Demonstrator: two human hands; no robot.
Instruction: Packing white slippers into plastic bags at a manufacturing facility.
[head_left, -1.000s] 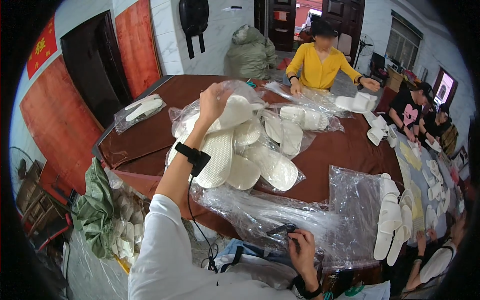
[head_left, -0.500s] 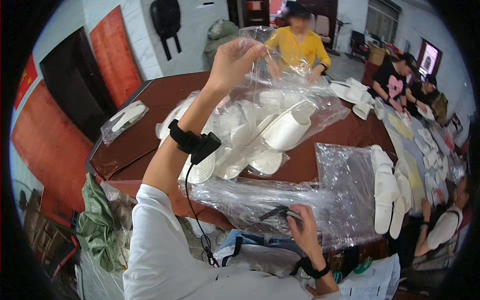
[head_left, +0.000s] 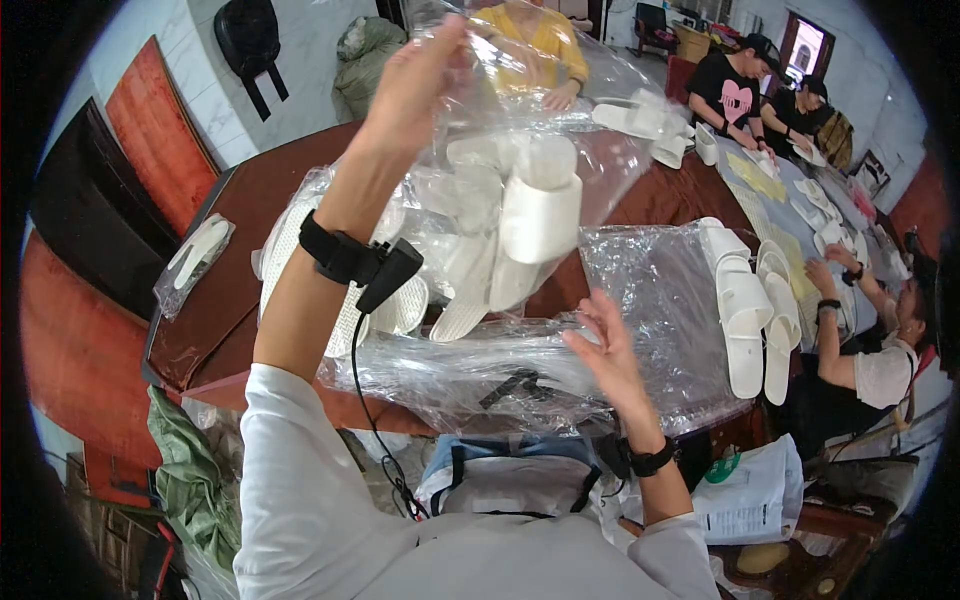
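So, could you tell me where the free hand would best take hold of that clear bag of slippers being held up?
Probably from below: the left hand pinches the clear bag at its top, so the white slippers sag to the bottom. The open right hand could cup that heavy lower end, fingers upward.

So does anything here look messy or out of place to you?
Nothing looks damaged or spilled. The left hand holds up a clear plastic bag of white slippers, which hang jumbled at odd angles inside. The right hand hovers open above loose plastic sheeting crumpled along the table edge.
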